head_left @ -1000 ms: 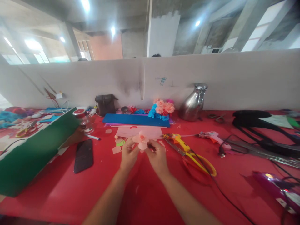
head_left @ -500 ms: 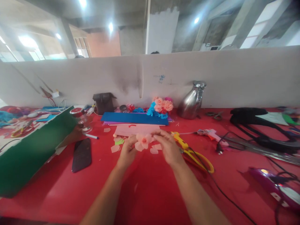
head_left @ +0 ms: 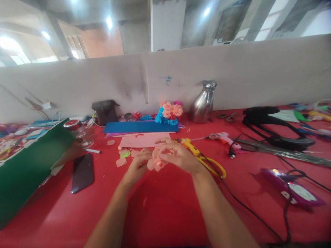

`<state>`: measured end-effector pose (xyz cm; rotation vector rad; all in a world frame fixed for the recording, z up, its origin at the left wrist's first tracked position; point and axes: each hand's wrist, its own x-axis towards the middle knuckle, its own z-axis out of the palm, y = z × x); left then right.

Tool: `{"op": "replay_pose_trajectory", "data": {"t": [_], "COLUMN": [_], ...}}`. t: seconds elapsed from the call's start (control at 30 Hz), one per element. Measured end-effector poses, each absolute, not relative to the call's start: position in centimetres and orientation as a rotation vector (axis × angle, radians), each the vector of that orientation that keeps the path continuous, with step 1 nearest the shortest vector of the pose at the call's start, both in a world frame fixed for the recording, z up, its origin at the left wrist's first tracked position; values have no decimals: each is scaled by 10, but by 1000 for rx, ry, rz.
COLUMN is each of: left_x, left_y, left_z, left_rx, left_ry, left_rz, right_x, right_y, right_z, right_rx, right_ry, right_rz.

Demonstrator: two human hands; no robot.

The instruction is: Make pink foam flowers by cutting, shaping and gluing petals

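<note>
A small pink paper flower (head_left: 156, 162) is held over the red table (head_left: 165, 203) between both hands. My left hand (head_left: 136, 166) pinches it from the left, fingers curled under it. From the right, my right hand (head_left: 178, 155) presses fingertips onto its petals, the other fingers arched above. Loose pink petals (head_left: 120, 162) and a green scrap lie just left of the hands, in front of a pink sheet (head_left: 144, 140).
Yellow-handled scissors (head_left: 204, 161) lie right of my hands, a glue gun (head_left: 223, 138) beyond. A black phone (head_left: 82, 172) and green board (head_left: 28, 168) sit left. Blue sheets (head_left: 141, 127), finished paper flowers (head_left: 169, 112), a steel jug (head_left: 203, 103), cables and a purple tool (head_left: 294, 187) surround.
The flower has come lower and tilted toward me. My right hand moved from beside it to over its petals. The view has shifted slightly left and down.
</note>
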<state>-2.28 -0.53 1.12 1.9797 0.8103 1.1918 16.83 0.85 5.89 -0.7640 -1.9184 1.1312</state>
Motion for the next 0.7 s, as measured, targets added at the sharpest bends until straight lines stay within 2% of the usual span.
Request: {"op": "replay_pose_trajectory", "data": {"t": [0.7], "left_x": [-22], "left_y": [-5], "left_z": [1], "left_rx": [1820], "left_ry": [746], "left_rz": [1173], "right_x": [160], "right_y": [8], "right_z": [54], "right_rx": [-770], "right_ry": [-1866], "right_rz": [1149]}}
